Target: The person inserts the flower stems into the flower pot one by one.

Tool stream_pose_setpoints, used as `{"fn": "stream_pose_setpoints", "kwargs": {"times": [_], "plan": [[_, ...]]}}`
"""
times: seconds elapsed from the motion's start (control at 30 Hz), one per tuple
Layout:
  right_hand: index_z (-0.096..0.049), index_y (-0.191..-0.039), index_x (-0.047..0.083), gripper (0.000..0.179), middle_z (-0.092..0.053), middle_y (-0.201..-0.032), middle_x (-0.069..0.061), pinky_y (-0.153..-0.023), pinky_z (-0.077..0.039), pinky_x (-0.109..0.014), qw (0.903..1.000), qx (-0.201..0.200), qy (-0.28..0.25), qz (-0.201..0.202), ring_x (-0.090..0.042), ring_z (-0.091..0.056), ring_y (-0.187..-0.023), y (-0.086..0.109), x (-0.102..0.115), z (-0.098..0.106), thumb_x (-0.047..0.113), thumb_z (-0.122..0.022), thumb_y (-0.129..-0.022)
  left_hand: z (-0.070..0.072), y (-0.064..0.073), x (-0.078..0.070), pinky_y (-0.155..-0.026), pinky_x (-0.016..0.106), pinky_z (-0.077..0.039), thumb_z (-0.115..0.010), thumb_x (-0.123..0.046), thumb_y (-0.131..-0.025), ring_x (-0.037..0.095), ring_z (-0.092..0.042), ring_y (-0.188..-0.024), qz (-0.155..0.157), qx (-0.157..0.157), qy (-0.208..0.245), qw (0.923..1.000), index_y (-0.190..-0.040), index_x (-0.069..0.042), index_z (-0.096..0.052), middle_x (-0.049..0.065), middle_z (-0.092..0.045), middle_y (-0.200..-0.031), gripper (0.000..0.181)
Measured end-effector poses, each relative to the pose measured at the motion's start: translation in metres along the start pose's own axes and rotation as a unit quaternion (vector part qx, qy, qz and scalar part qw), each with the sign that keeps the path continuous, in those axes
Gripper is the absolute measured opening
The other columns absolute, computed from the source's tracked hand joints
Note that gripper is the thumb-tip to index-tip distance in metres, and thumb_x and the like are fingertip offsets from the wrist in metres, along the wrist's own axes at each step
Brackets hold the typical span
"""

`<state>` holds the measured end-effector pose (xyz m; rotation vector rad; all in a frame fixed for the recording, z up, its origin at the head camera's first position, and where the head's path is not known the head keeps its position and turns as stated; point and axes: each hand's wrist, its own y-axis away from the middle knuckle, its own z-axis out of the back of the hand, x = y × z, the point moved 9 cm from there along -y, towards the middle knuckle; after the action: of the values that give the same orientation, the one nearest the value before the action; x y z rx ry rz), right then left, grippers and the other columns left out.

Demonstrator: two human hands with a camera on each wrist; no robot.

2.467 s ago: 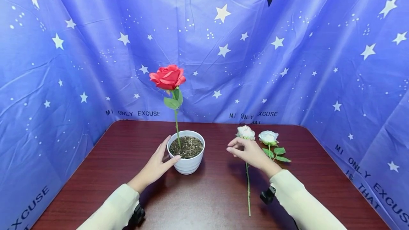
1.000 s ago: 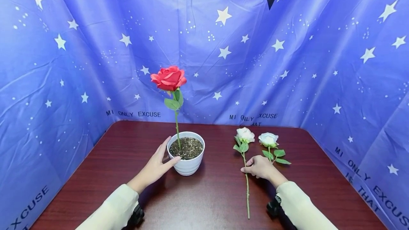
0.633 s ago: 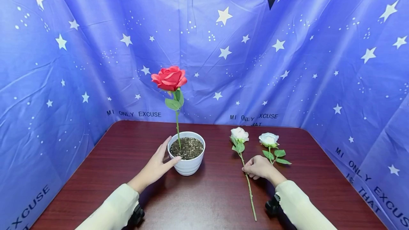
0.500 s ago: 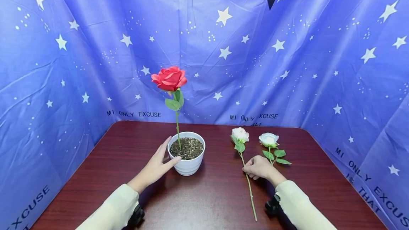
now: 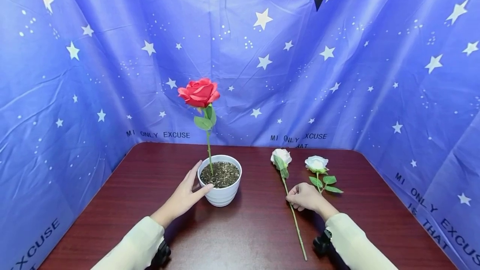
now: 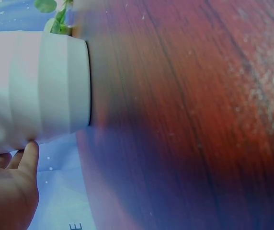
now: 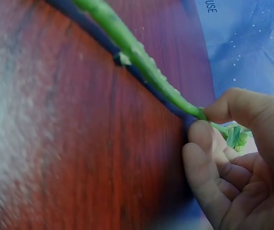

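A white ribbed flowerpot (image 5: pixel 222 197) filled with dark soil (image 5: pixel 221 174) stands left of the table's middle. One red rose (image 5: pixel 198 93) rises upright from the soil. My left hand (image 5: pixel 184 195) lies against the pot's left side, fingers extended and thumb near the rim; the left wrist view shows its fingers touching the wall. Between thumb and forefinger, my right hand (image 5: pixel 305 196) pinches the green stem of a white rose (image 5: pixel 281 157). That stem slants over the table, its lower end pointing at the near edge. In the right wrist view, the stem (image 7: pixel 146 67) casts a shadow beside it.
A second white rose (image 5: pixel 316 164) with green leaves lies right of the held one, its lower stem hidden behind my right hand. The dark red wooden table (image 5: pixel 232 241) reaches back to a blue star-printed curtain (image 5: pixel 240 53).
My right hand has come down from over the white rose's upper stem and now pinches the stem lower. The bloom has swung left and the stem's end right. My left hand stays at the pot.
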<state>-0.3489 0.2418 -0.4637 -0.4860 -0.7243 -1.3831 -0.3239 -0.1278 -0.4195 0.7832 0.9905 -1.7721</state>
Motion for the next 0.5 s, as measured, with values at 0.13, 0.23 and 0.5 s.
{"fn": "stream_pose_setpoints", "kwargs": {"times": [0.13, 0.23, 0.5], "plan": [[-0.068, -0.081, 0.005, 0.01, -0.064, -0.065, -0.002, -0.054, -0.06, -0.031, 0.9999, -0.007, -0.011, 0.004, -0.014, -0.063, -0.06, 0.001, 0.004, 0.001, 0.014, -0.071, -0.085, 0.0, -0.001, -0.003, -0.107, 0.048, -0.045, -0.072, -0.032, -0.095, 0.04, -0.044, -0.135, -0.013, -0.001, 0.008, 0.9999, -0.161, -0.013, -0.017, 0.024, -0.025, -0.157, 0.087], [-0.067, -0.083, 0.004, 0.01, -0.064, -0.066, -0.003, -0.054, -0.06, -0.031, 0.9995, -0.014, -0.027, 0.011, -0.015, -0.063, -0.061, 0.0, 0.008, 0.001, 0.013, -0.07, -0.086, 0.0, 0.0, -0.005, -0.106, 0.05, -0.045, -0.073, -0.027, -0.095, 0.041, -0.046, -0.133, -0.015, -0.004, 0.017, 0.9997, -0.161, -0.012, -0.018, 0.025, -0.027, -0.156, 0.087], [-0.066, -0.085, 0.003, 0.011, -0.065, -0.066, -0.003, -0.055, -0.061, -0.031, 0.9985, -0.024, -0.041, 0.027, -0.016, -0.064, -0.061, -0.004, 0.018, 0.005, 0.013, -0.07, -0.086, 0.001, 0.0, -0.004, -0.106, 0.049, -0.046, -0.073, -0.028, -0.094, 0.04, -0.046, -0.133, -0.012, -0.006, 0.012, 0.9998, -0.161, -0.012, -0.018, 0.025, -0.027, -0.156, 0.087]]}}
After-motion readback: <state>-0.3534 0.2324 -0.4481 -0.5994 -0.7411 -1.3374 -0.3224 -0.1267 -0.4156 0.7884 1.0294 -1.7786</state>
